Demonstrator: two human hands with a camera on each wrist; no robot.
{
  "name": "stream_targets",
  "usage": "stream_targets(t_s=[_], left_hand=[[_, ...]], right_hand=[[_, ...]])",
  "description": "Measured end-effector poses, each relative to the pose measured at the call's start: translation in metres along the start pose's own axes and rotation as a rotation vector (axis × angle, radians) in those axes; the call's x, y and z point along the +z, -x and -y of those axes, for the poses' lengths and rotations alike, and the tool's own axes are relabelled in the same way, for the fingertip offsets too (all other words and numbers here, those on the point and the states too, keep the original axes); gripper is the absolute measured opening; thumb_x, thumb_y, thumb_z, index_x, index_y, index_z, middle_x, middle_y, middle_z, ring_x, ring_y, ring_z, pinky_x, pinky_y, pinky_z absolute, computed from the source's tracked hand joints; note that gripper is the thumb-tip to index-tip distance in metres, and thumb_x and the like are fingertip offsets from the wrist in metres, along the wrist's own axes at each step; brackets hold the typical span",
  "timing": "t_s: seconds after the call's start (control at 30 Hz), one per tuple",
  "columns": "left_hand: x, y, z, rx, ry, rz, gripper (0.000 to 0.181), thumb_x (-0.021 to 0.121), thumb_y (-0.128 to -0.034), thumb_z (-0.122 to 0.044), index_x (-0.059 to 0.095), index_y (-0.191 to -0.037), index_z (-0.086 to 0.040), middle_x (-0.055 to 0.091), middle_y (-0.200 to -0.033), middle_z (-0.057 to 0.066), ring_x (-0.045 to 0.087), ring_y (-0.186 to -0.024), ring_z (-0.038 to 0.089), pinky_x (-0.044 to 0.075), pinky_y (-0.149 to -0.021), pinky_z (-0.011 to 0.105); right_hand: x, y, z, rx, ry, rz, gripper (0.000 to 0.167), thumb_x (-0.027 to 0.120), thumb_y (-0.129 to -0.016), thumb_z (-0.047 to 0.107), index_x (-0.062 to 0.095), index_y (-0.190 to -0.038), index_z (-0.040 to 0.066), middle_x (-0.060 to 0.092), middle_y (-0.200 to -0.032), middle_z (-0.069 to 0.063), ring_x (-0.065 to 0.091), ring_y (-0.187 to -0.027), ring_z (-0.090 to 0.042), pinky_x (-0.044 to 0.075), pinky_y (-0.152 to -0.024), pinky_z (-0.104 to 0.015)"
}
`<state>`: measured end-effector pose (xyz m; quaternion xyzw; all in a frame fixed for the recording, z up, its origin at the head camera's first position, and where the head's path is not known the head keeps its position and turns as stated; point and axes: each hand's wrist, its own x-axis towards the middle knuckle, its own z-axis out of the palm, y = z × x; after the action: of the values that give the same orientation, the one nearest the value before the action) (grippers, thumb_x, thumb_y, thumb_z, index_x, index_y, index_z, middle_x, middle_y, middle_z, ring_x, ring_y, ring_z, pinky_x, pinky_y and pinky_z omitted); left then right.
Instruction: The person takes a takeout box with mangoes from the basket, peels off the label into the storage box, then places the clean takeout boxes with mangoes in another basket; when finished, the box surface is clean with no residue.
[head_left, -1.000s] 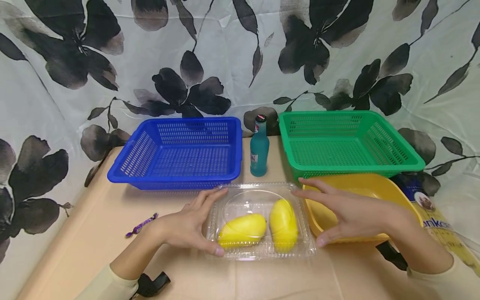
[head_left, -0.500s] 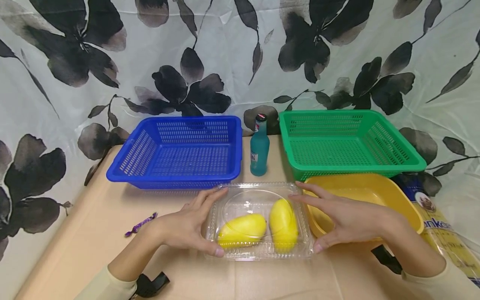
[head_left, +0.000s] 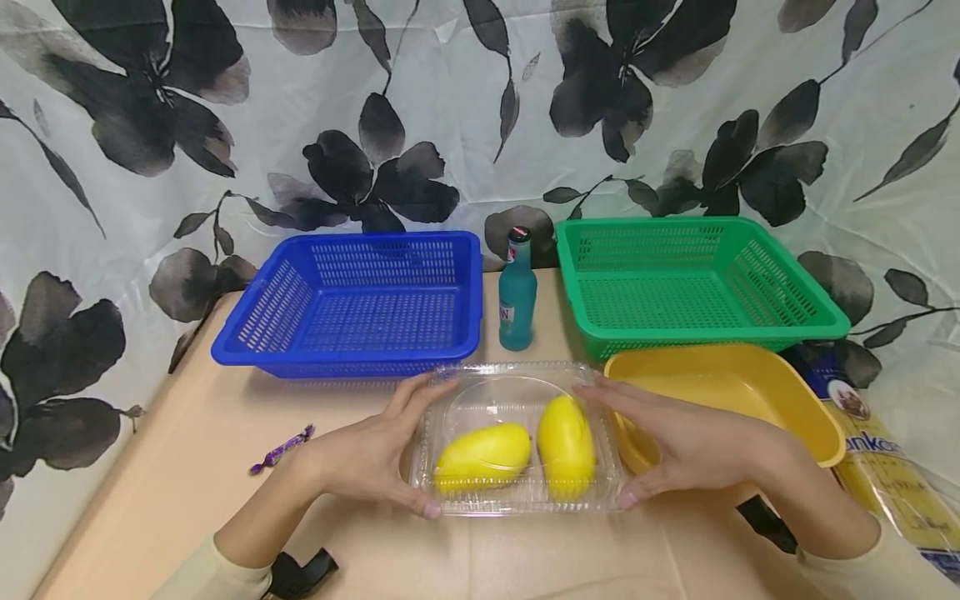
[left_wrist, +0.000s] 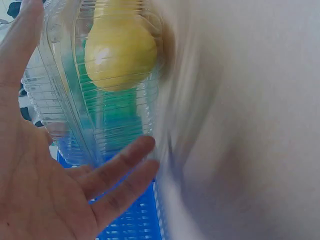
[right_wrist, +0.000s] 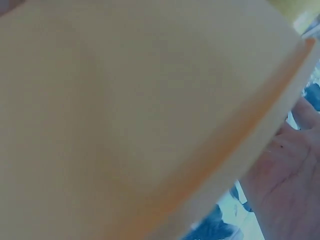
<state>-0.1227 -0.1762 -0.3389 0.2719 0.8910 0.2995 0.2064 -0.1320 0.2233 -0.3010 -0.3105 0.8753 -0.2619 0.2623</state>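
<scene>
A clear plastic clamshell box lies with its lid down over two yellow mangoes, a left mango and a right mango. My left hand rests along the box's left side, thumb near the front corner and fingers at the back. The left wrist view shows that hand with fingers extended beside the ribbed wall. At the opposite side my right hand touches the box with spread, fairly straight fingers. Only part of the right palm shows in the right wrist view; a blurred pale surface covers most of it.
Behind the box stand a blue basket, a teal bottle and a green basket. A yellow tray sits beside my right hand, with a printed bag farther right. A small purple item lies at left.
My right hand has moved left, closing in on the box's right side. My left hand has stayed almost in place. The box's position is nearly the same.
</scene>
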Motion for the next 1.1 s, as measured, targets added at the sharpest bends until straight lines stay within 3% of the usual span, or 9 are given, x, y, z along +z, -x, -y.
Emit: stream_targets(t_s=[0.3, 0.53, 0.63, 0.77, 0.87, 1.0, 1.1], left_hand=[[0.0, 0.003, -0.006, 0.005, 0.033, -0.03, 0.126, 0.091, -0.066, -0.061, 0.012, -0.163, -0.044, -0.002, -0.171, 0.004, 0.027, -0.151, 0.041, 0.041, -0.11, 0.064], [0.001, 0.01, -0.01, 0.039, -0.001, -0.052, 0.121, 0.088, -0.0677, -0.065, 0.014, -0.162, -0.046, -0.001, -0.172, 0.007, 0.048, -0.137, 0.035, 0.052, -0.102, 0.056], [0.001, 0.014, -0.014, 0.028, -0.013, -0.071, 0.121, 0.087, -0.0671, -0.068, 0.013, -0.161, -0.049, -0.001, -0.172, 0.005, 0.051, -0.135, 0.036, 0.051, -0.101, 0.059], [0.001, 0.02, -0.019, 0.018, -0.035, -0.086, 0.12, 0.084, -0.0658, -0.074, 0.014, -0.161, -0.049, 0.002, -0.172, 0.005, 0.044, -0.142, 0.042, 0.048, -0.101, 0.065], [0.0, 0.023, -0.023, 0.022, -0.06, -0.091, 0.121, 0.081, -0.0645, -0.078, 0.015, -0.161, -0.048, 0.003, -0.172, 0.006, 0.044, -0.143, 0.041, 0.05, -0.1, 0.063], [0.0, 0.024, -0.026, 0.05, -0.044, -0.11, 0.121, 0.083, -0.065, -0.076, 0.015, -0.161, -0.047, 0.001, -0.172, 0.006, 0.064, -0.117, 0.02, 0.058, -0.093, 0.047], [0.0, 0.024, -0.029, 0.076, -0.01, -0.141, 0.122, 0.087, -0.0652, -0.069, 0.016, -0.161, -0.046, -0.001, -0.172, 0.004, 0.064, -0.101, 0.007, 0.059, -0.087, 0.036]], right_hand=[[0.011, 0.003, 0.0, -0.024, 0.021, -0.034, 0.104, 0.075, -0.086, 0.059, 0.014, -0.166, 0.035, 0.004, -0.173, -0.013, 0.013, -0.155, -0.047, 0.032, -0.111, -0.073], [0.01, 0.015, 0.005, -0.029, 0.036, -0.056, 0.101, 0.071, -0.088, 0.064, 0.011, -0.165, 0.04, 0.0, -0.173, -0.014, 0.017, -0.154, -0.05, 0.037, -0.109, -0.07], [0.01, 0.019, 0.009, -0.022, 0.03, -0.072, 0.101, 0.071, -0.087, 0.065, 0.011, -0.164, 0.042, -0.001, -0.173, -0.012, 0.022, -0.152, -0.049, 0.039, -0.108, -0.069], [0.01, 0.024, 0.012, -0.024, 0.014, -0.093, 0.1, 0.072, -0.086, 0.065, 0.013, -0.164, 0.045, -0.001, -0.173, -0.01, 0.028, -0.15, -0.049, 0.041, -0.105, -0.07], [0.011, 0.03, 0.015, -0.026, 0.008, -0.098, 0.098, 0.071, -0.086, 0.065, 0.013, -0.163, 0.046, -0.003, -0.173, -0.01, 0.032, -0.148, -0.051, 0.044, -0.103, -0.069], [0.009, 0.037, 0.02, -0.035, 0.004, -0.101, 0.098, 0.069, -0.088, 0.065, 0.011, -0.164, 0.045, -0.007, -0.173, -0.009, 0.044, -0.142, -0.045, 0.051, -0.1, -0.059], [0.006, 0.04, 0.021, -0.076, -0.027, -0.099, 0.098, 0.07, -0.09, 0.06, 0.009, -0.165, 0.041, -0.012, -0.172, -0.009, 0.058, -0.133, -0.038, 0.057, -0.096, -0.048]])
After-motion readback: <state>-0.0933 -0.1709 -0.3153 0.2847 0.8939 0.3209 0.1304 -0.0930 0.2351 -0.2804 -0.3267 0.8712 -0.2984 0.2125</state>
